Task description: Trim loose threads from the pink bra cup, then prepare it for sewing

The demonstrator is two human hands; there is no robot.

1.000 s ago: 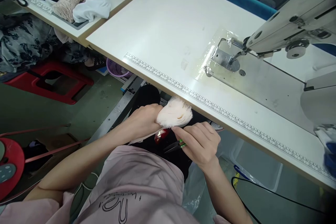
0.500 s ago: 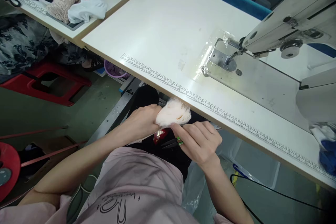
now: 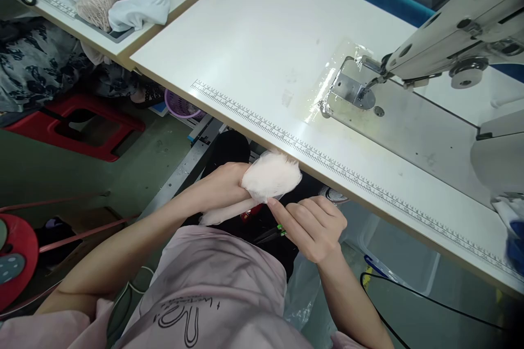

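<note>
My left hand [image 3: 223, 185] grips a pale pink bundle of folded fabric [image 3: 270, 176] just below the front edge of the white sewing table [image 3: 262, 43]. My right hand [image 3: 315, 223] is beside it, its forefinger tip touching the bundle's lower edge, and it holds small thread snips with a green handle [image 3: 275, 233] that point left under the palm. A strip of the same fabric [image 3: 223, 212] trails down from my left hand over my lap.
A sewing machine [image 3: 454, 43] stands at the right with its presser foot [image 3: 362, 92] over the plate. A printed ruler [image 3: 327, 161] runs along the table edge. A second table [image 3: 123, 5] at the left holds cloth. A red stool [image 3: 77, 125] and purple basket [image 3: 180, 104] are on the floor.
The fabric bundle has turned slightly, hiding its open layered edge. My right hand shifted a little lower and right, its fingertip still at the bundle.
</note>
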